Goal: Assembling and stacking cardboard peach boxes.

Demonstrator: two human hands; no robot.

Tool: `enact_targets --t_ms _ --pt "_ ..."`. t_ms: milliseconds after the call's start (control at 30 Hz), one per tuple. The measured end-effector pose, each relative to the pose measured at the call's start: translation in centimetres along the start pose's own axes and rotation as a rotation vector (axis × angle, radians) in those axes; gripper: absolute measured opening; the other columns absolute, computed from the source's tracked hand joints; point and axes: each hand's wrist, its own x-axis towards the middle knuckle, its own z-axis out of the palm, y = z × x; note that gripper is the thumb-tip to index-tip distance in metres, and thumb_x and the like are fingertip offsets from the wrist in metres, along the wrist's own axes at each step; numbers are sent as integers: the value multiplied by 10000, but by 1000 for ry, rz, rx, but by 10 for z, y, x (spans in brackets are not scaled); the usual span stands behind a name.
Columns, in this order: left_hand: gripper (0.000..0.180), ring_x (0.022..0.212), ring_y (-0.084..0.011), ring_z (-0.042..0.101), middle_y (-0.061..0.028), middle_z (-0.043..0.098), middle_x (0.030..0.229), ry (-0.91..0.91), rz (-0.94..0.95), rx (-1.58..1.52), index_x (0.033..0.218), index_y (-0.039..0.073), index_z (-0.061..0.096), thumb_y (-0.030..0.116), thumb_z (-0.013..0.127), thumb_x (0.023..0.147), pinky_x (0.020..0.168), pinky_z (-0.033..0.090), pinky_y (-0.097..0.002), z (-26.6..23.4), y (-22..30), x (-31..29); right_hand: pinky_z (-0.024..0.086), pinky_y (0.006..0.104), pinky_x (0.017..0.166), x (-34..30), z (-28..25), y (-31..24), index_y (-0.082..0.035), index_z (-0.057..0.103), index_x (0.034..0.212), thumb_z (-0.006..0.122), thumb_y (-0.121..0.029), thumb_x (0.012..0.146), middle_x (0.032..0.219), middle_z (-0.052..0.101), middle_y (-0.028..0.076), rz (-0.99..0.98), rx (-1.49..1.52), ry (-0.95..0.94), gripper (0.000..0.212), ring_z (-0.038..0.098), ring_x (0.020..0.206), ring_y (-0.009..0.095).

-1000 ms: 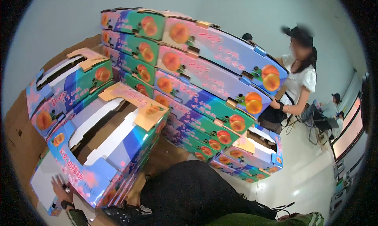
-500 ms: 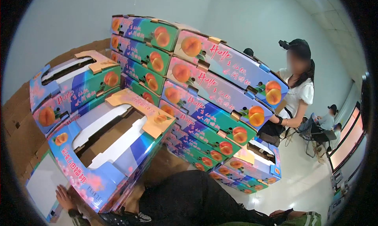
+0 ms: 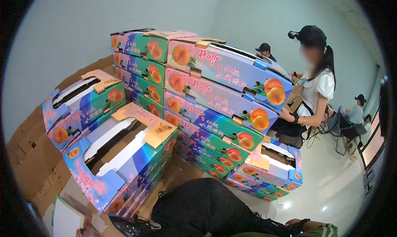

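At the lower left edge, my left hand [image 3: 81,232] is at the edge of a flat white panel [image 3: 66,221] with a green border, its fingers partly cut off by the picture's rim. The panel stands tilted beside a stack of colourful fruit cartons [image 3: 144,162] with handle cut-outs in their tops. My right hand [image 3: 296,223] lies low at the right, close to my dark-clothed leg; its fingers are hardly visible.
A tall stack of peach-printed cartons [image 3: 215,98] rises in the middle. Shorter stacks stand at the left [image 3: 89,109] and right [image 3: 273,171]. Brown cardboard [image 3: 29,166] covers the left side. A person in white [image 3: 318,88] works behind the tall stack; others sit farther back.
My left hand and the white panel have shifted down toward the lower edge, and the panel is now more tilted. The view has turned slightly. My right hand stays low at the right.
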Motion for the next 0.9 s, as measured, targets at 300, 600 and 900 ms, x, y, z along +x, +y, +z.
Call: enact_targets --t_ms 300,600,900 --pt "500 1058 -346 564 -198 591 1220 -331 -231 -377 1259 6 555 273 665 852 901 471 -462 -30 -74 -67 541 428 802 52 -2 8 -128 647 1186 606 -305 813 1066 706 120 -140 -7 -26 415 676 951 299" --pt "1179 1415 -555 150 -236 64 1601 -746 -619 604 1557 170 -82 708 618 777 1035 286 -723 15 -34 29 540 404 801 16 -35 -73 -156 664 1170 589 -340 859 1050 711 72 -138 -151 204 369 675 897 267" --pt "1094 1382 -582 202 -259 93 1588 -645 -624 388 1556 172 -88 551 656 850 995 337 -731 -58 21 -6 520 412 861 30 -31 -57 -157 702 1057 559 -391 867 989 719 99 -185 -299 124 334 673 959 292"
